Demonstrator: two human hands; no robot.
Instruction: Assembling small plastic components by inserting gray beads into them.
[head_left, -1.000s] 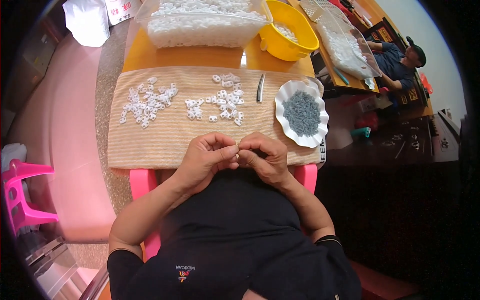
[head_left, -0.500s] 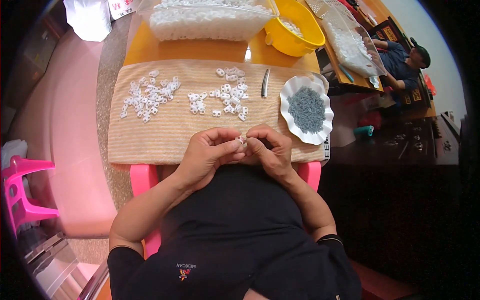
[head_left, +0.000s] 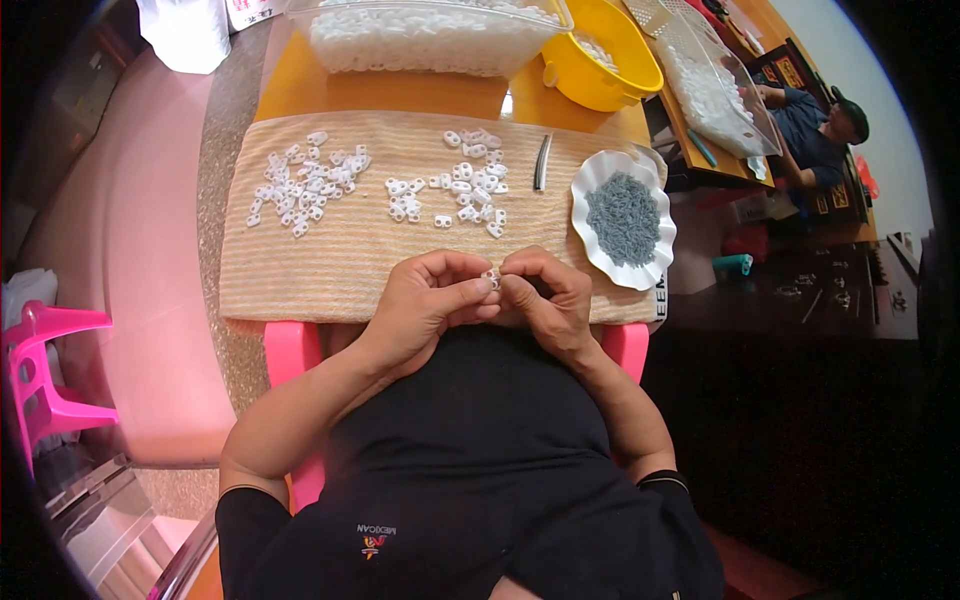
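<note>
Both hands have drifted slightly lower in frame; left hand [head_left: 425, 300] and right hand [head_left: 545, 300] pinch a small white plastic piece [head_left: 491, 278] above the ribbed beige cloth [head_left: 300, 270].

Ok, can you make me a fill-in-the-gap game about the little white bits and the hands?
1. The left hand and right hand pinch one small white piece ____ them.
2. The grey bits lie on a scalloped white ____.
3. The two heaps of white pieces rest on a striped ____.
4. The bowl behind the cloth is ____.

Missing words: between; dish; cloth; yellow
</note>
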